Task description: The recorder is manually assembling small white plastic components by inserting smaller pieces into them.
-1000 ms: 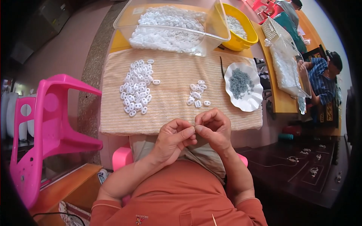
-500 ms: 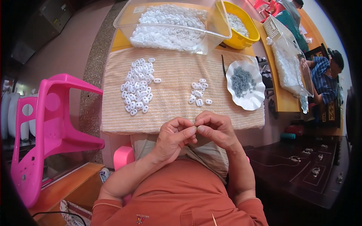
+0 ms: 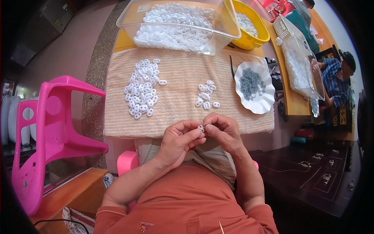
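Just past the near edge of the towel-covered table, my left hand (image 3: pixel 180 137) pinches a small white two-hole plastic piece (image 3: pixel 201 128) between thumb and fingers. My right hand (image 3: pixel 224 131) is closed in a pinch against the right side of that piece; whatever lies between its fingertips is too small to make out. Beyond my hands is a small group of white two-hole pieces (image 3: pixel 204 96). A larger pile of the same pieces (image 3: pixel 142 90) lies to the left. At the right, a white scalloped plate (image 3: pixel 265 102) holds many tiny grey-blue parts (image 3: pixel 251 82).
A clear plastic bin (image 3: pixel 179 25) full of white pieces stands at the back, beside a yellow basin (image 3: pixel 263 36). A pink plastic chair (image 3: pixel 58 117) is at the left. Another person (image 3: pixel 336 78) sits at the right by a clear tub (image 3: pixel 296 70).
The white piece, hidden by my fingers before, now shows between my fingertips. My right fingers have shifted slightly up and to the right.
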A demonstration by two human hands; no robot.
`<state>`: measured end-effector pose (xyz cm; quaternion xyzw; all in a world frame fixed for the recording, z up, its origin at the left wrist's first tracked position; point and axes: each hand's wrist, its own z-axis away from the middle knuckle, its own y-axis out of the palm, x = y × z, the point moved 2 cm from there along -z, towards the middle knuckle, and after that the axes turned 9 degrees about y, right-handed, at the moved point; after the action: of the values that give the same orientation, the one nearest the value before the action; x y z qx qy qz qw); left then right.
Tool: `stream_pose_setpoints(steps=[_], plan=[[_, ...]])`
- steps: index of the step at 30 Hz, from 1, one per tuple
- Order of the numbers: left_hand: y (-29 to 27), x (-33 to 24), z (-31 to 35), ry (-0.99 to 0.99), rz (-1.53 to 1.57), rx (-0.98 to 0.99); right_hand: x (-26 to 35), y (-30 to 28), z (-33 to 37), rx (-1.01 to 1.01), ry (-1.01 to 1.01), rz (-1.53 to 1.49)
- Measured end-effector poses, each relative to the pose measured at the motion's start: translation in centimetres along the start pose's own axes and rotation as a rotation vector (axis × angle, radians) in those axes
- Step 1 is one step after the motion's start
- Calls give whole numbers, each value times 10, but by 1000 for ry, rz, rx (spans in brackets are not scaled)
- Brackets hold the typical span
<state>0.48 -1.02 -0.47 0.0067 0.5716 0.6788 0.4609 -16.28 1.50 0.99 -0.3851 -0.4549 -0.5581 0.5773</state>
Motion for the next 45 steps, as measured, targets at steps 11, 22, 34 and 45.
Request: stream_pose_setpoints(steps=[11,22,34,45], plan=[[-4,2,0,2,-11,-34,-6,1,-2,-17,-11,-3],[0,1,1,21,-52,-50,-7,2,-1,-42,-20,-13],[-4,6,2,60,-173,-64,-8,2,0,-72,-30,105],[-4,5,2,136,-258,-67,-7,6,2,-86,37,101]])
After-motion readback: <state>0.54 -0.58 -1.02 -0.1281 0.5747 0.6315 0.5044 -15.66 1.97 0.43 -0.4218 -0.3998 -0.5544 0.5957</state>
